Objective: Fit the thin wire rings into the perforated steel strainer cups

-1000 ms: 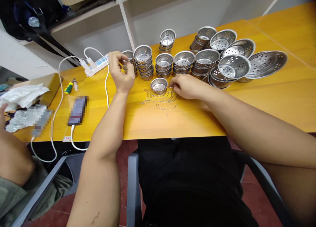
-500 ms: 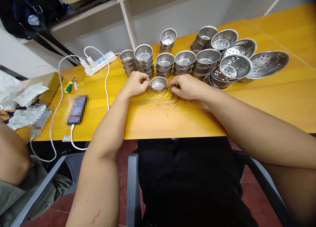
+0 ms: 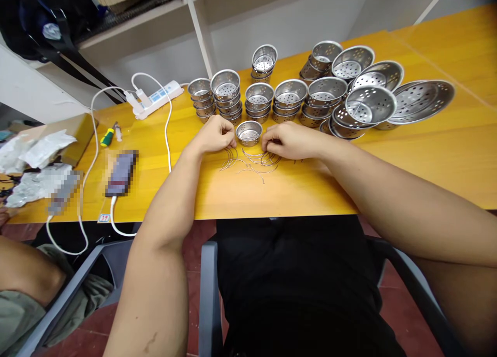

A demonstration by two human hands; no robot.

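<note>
A small perforated metal cup (image 3: pixel 248 133) stands upright on the yellow table between my two hands. My left hand (image 3: pixel 216 134) is closed at the cup's left side, thumb and fingers drawn together; anything in its fingertips is too small to make out. On the other side, my right hand (image 3: pixel 289 140) is curled, its fingertips down on the thin curved metal wires (image 3: pixel 252 165) that lie loose in front of the cup. Whether those fingers grip a wire cannot be seen.
Stacks of perforated metal cups (image 3: pixel 291 94) line the back of the table, with wider perforated bowls (image 3: pixel 425 100) at right. To the left are a power strip (image 3: pixel 159 99) with white cables, a green-handled screwdriver (image 3: pixel 107 136) and a phone (image 3: pixel 121 173). A person sits at far left.
My right hand has moved from the cup's right edge down towards me, onto the wires. My left hand has dropped slightly. The person at far left has shifted.
</note>
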